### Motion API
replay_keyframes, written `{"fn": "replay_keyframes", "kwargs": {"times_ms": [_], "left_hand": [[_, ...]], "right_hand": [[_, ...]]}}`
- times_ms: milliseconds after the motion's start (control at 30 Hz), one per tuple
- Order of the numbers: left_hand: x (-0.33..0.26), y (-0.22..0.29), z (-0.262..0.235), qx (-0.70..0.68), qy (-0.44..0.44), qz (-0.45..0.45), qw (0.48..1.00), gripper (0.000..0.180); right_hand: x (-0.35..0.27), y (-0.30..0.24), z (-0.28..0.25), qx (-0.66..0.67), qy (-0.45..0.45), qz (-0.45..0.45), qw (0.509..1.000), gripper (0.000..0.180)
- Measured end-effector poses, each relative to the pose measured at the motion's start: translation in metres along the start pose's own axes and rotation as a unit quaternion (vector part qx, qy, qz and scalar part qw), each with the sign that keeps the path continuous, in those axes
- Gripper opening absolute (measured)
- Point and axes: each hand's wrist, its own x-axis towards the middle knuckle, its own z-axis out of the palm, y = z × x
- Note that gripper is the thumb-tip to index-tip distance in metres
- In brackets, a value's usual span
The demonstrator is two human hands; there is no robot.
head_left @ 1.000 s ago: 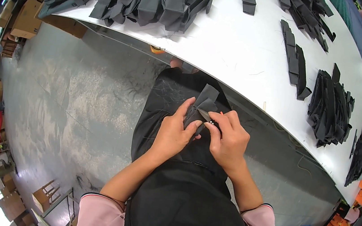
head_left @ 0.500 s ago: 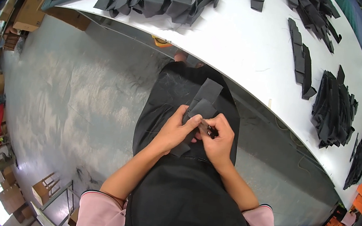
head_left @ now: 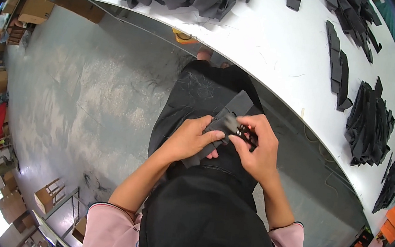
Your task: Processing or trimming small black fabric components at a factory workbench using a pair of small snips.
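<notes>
— What do I wear, seen from above?

— You wear a pink shirt with short sleeves (head_left: 111, 224); each sleeve has a thin dark line at the edge. Over it you have a long black apron (head_left: 207, 208), with some pale threads on the cloth. Your forearms are bare.

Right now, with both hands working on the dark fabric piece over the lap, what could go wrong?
1. The right hand pinches a small black tool close to the left hand; a slip might nick a finger.
2. The fabric piece is held over the apron, clear of the table; if the grip loosens, it could fall to the floor.
3. Black on black makes the work hard to see, so a mistake seems likely.
</notes>
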Motion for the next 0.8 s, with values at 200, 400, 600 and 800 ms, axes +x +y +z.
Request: {"fn": "replay_keyframes", "kwargs": {"times_ms": [200, 400, 600, 800], "left_hand": [[-0.001, 0.018, -0.002, 0.085, -0.012, 0.023, 0.996, 0.019], [-0.006, 0.021, -0.004, 0.162, -0.009, 0.029, 0.986, 0.021], [-0.005, 0.022, -0.001, 0.167, -0.024, 0.025, 0.985, 0.023], [-0.004, 0.02, 0.001, 0.153, -0.021, 0.028, 0.988, 0.023]], "right_hand": [[0.003, 0.001, -0.019, -0.106, -0.115, -0.039, 0.987, 0.022], [0.011, 0.002, -0.021, -0.089, -0.168, -0.043, 0.981, 0.022], [0.01, 0.003, -0.018, -0.077, -0.152, -0.065, 0.983, 0.022], [0.004, 0.0, -0.019, -0.164, -0.116, -0.154, 0.967, 0.021]]}}
